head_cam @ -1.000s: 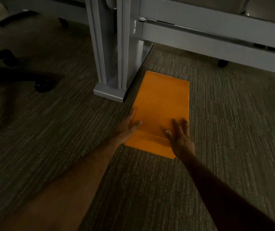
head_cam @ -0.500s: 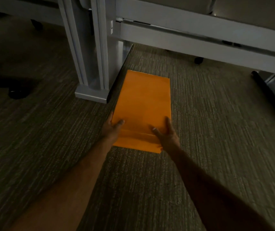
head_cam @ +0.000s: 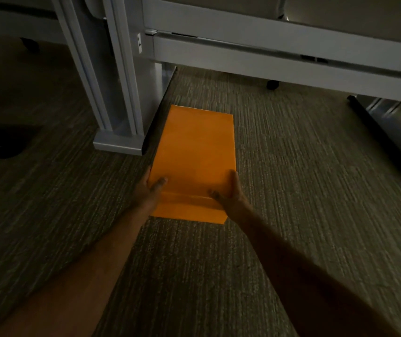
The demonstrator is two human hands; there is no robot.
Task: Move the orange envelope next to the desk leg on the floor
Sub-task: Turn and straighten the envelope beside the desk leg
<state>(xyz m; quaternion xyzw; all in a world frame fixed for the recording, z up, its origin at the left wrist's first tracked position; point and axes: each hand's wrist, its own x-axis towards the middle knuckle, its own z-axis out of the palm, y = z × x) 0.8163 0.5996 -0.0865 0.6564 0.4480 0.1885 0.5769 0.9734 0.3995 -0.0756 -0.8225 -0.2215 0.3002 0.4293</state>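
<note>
Orange envelope (head_cam: pixel 195 156) lay on carpeted floor (head_cam: pixel 291 190), just right of desk leg (head_cam: pixel 119 132) base. Left hand (head_cam: pixel 149 190) and right hand (head_cam: pixel 228 192) gripped its near side edges, thumbs on top. Dark caster (head_cam: pixel 272 84) far right.

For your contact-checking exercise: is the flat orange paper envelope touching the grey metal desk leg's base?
Cannot tell. In the head view a dark strip separates the orange paper envelope from the grey metal desk leg's base; gap or shadow is unclear.
</note>
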